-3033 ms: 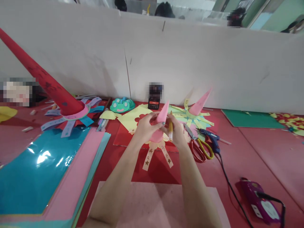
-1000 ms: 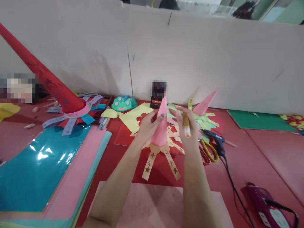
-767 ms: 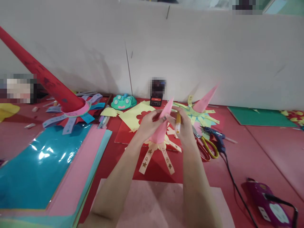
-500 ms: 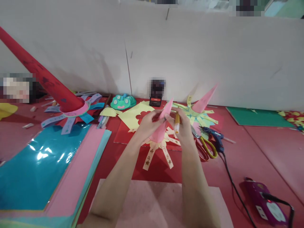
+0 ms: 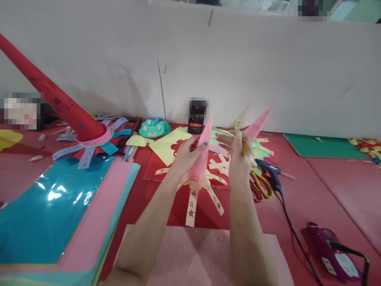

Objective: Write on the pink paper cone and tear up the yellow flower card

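A pink paper cone (image 5: 199, 165) stands upright in the middle of the table, with cream paper strips (image 5: 192, 206) bearing letters and stars fanning out from its base. My left hand (image 5: 188, 155) is closed around the cone's upper left side, thumb across its front. To the right, my right hand (image 5: 236, 149) is apart from the cone. It has a yellow marker pen (image 5: 247, 153) with a white end tucked in its grip, and some fingers stretch leftward. Behind the right hand a second pink cone (image 5: 259, 124) with yellow strips is partly hidden.
Scissors (image 5: 262, 184), a blue glue gun (image 5: 272, 174) with its cord, and a purple device (image 5: 335, 252) lie on the right. Blue and pink sheets (image 5: 44, 210) are stacked left, below a large red cone (image 5: 68, 107). A phone (image 5: 195, 125) leans against the wall.
My right hand has left the cone and moved right with the marker pen. The cone and its strips have turned slightly, and its tip stands higher. My left hand stays on it.
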Motion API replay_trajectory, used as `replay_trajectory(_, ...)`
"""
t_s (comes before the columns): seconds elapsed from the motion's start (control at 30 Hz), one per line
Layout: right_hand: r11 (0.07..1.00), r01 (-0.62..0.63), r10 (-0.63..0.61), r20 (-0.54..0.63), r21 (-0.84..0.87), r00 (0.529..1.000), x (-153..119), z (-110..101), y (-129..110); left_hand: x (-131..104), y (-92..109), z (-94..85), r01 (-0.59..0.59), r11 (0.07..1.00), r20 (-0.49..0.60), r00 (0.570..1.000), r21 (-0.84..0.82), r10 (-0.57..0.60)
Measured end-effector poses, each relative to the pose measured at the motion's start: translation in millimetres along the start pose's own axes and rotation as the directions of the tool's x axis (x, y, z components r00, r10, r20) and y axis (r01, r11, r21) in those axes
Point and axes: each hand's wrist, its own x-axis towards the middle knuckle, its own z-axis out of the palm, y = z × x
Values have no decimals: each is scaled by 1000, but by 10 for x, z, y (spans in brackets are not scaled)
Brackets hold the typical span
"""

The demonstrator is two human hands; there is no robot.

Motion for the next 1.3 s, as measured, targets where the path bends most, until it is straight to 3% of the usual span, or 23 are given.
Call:
replay_trajectory(0.3,991,118,-125,142,56,982,-34,28,-135,-5,-49,87,70,995,24,997,-71,-69)
replay_trajectory(0.53,998,49,-40,280,-26,959,-112,46,-303,36,-127,119,97,976,-2,995,-194,-99)
replay_trajectory(0.7,989,144,-146,101,28,984,-96,102,-131,34,-153,146,115,957,-7,993,-266,-121)
replay_trajectory(0.87,978,170,-179,-63,-121,982,-144,90,-115,12,-102,134,16,984,-40,999,-175,-24)
replay_trajectory(1.0,969,125,-142,-66,-214,988,-173,71,-171,1,-45,135,-2,990,-23,1000,-141,-1)
replay_trajectory(1.3,966,224,-221,44,-129,974,-141,123,-225,-14,-51,154,45,973,16,999,-227,-43)
